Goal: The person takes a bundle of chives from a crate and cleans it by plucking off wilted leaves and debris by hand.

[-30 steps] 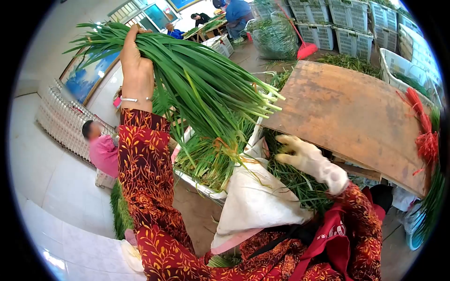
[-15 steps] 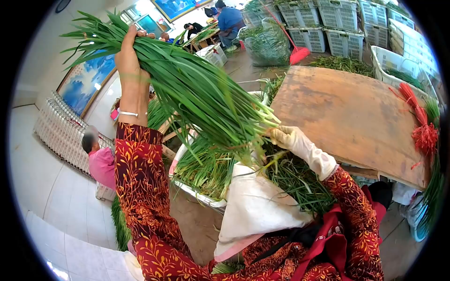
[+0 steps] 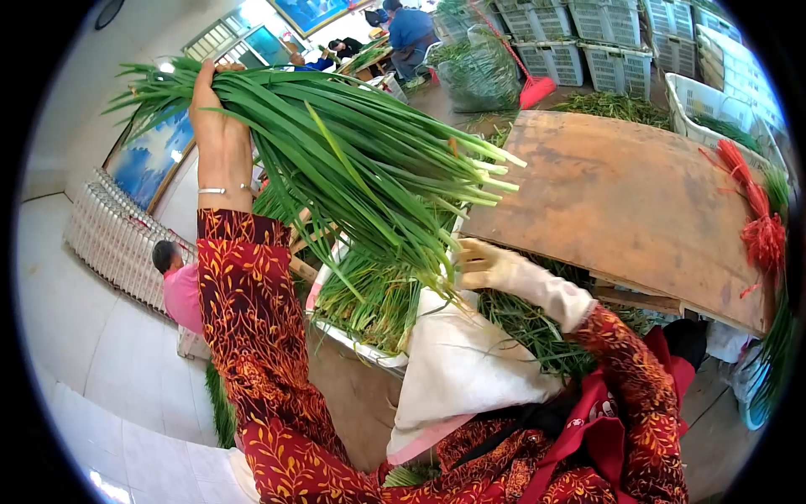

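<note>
A thick bunch of garlic chives [image 3: 336,143] slants across the view, leafy tips at upper left and pale cut stems at right. My bare left hand [image 3: 220,113] is closed around its leafy end and holds it up. Just below the stem ends is my right hand [image 3: 483,265], in a pale glove with its fingers partly apart. A few lower stems hang close to those fingers; whether they touch is unclear. Beneath, a white cloth [image 3: 470,353] covers my lap, beside a white crate [image 3: 357,351] of loose chives.
A wooden board [image 3: 621,202] stands at right, with red ties [image 3: 760,239] along its far edge. Stacked crates [image 3: 617,67], a bagged heap of greens [image 3: 478,76] and a red broom [image 3: 536,91] are behind. A person in pink [image 3: 180,286] is at left; others sit farther back.
My right hand has come away from the stem ends, moving down and left, and its fingers have loosened. The bunch has swung flatter, its pale stems now spread over the board's edge.
</note>
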Action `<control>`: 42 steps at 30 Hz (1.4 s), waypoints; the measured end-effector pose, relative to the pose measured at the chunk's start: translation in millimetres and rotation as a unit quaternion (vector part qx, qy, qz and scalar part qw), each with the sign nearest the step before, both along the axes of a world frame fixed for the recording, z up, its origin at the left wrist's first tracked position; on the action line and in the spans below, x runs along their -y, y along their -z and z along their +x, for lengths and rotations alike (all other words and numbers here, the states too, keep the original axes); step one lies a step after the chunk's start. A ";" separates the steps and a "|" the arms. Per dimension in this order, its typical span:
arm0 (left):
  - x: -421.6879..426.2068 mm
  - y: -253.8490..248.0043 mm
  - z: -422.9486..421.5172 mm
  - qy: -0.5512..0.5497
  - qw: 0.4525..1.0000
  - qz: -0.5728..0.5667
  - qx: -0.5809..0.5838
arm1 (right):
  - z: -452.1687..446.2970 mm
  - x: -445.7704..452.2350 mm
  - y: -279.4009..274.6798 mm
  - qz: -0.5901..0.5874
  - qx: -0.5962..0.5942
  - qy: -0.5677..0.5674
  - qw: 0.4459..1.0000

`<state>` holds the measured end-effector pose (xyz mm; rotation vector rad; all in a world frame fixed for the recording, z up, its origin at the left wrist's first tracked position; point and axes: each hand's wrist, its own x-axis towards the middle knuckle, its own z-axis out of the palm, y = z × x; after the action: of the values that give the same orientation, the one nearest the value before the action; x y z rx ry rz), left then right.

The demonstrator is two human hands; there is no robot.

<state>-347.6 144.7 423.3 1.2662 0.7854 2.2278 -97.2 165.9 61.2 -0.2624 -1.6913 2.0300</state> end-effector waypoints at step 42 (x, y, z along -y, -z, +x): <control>19.3 36.4 2.8 -0.055 0.992 -0.045 -0.105 | 17.7 -12.4 -15.2 -0.225 -0.159 -0.042 0.960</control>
<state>-344.8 125.4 386.9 1.4618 1.0470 2.1388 -79.5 178.3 76.4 -0.0065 -1.0550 2.3543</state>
